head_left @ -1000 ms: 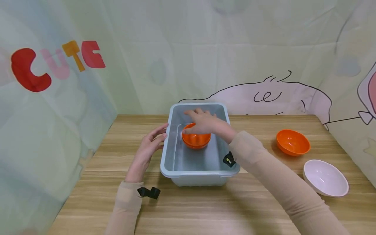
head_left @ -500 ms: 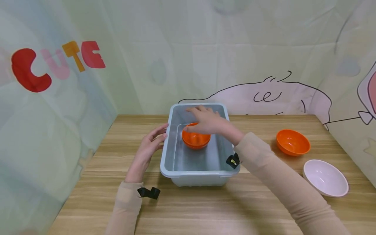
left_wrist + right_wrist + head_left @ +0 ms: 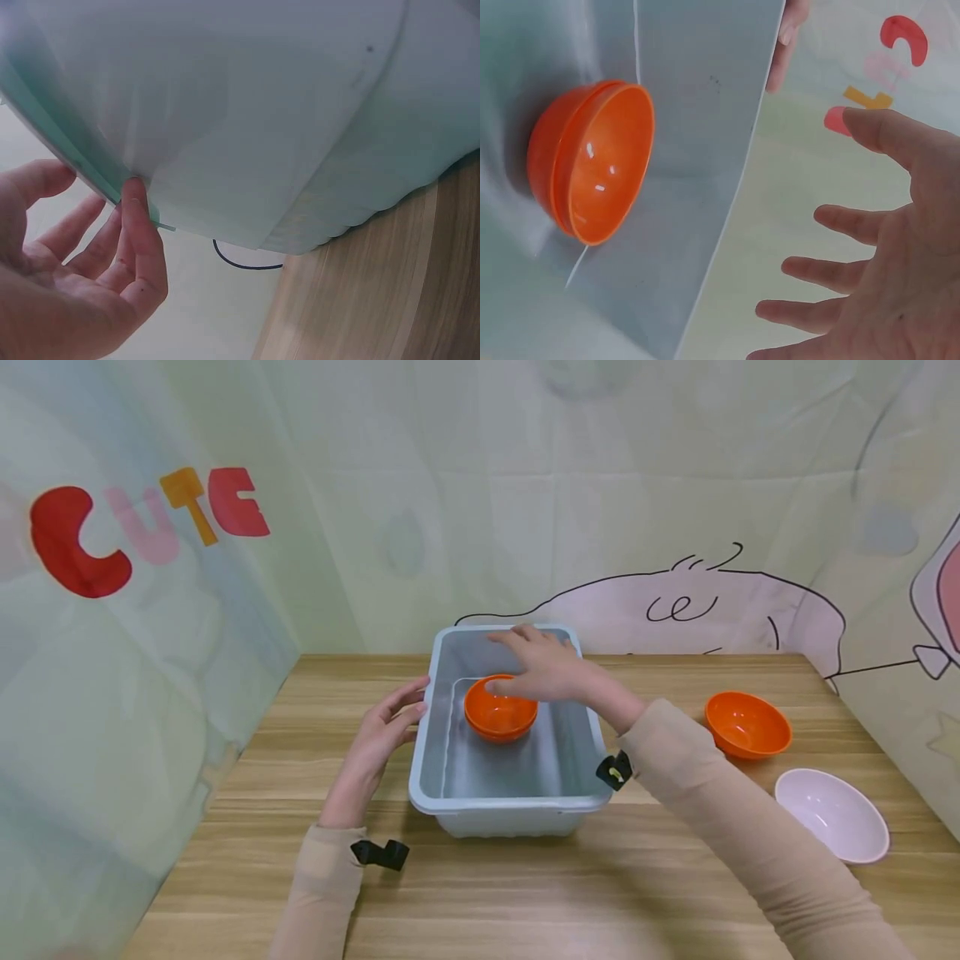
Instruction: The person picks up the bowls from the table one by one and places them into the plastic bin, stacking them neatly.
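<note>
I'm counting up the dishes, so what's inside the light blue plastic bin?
At least two nested orange bowls rest inside the plastic bin. The upper bowl covers the inside of the lower bowl; anything beneath them is hidden.

Bin [image 3: 510,823] cropped in 2 views, sleeves [image 3: 318,889] clipped

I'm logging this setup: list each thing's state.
Blue-gray bin: upright, open-topped.
Stacked orange bowls: nested inside it, open side up, top one empty.
Lone orange bowl: open side up, empty.
Pale bowl: open side up, empty.
Left hand: touching the bin.
Right hand: fingers spread, holding nothing.
</note>
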Demonstrator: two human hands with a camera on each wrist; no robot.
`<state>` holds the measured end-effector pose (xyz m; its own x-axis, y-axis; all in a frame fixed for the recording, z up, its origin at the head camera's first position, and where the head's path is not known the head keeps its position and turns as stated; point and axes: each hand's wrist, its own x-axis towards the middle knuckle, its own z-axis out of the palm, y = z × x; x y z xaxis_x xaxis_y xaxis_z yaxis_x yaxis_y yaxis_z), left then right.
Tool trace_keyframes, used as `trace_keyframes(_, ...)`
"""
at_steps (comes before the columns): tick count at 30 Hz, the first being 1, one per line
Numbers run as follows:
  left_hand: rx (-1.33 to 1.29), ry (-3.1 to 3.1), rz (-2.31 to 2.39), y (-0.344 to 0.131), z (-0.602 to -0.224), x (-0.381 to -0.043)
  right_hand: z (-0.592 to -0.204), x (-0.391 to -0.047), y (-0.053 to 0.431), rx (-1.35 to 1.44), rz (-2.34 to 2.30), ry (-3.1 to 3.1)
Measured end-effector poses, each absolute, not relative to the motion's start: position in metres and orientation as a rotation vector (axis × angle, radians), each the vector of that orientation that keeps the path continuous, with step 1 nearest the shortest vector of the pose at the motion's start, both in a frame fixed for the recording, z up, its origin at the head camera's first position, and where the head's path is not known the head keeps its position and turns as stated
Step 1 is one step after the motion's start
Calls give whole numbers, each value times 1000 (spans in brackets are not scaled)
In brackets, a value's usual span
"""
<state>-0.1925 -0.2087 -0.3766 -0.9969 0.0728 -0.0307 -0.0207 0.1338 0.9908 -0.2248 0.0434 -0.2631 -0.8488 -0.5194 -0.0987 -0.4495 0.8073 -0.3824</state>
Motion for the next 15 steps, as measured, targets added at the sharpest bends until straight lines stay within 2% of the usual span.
trace_keyframes(15, 46, 2308, 2026, -209, -377, -193, -267, -224, 62, -749, -563, 2820)
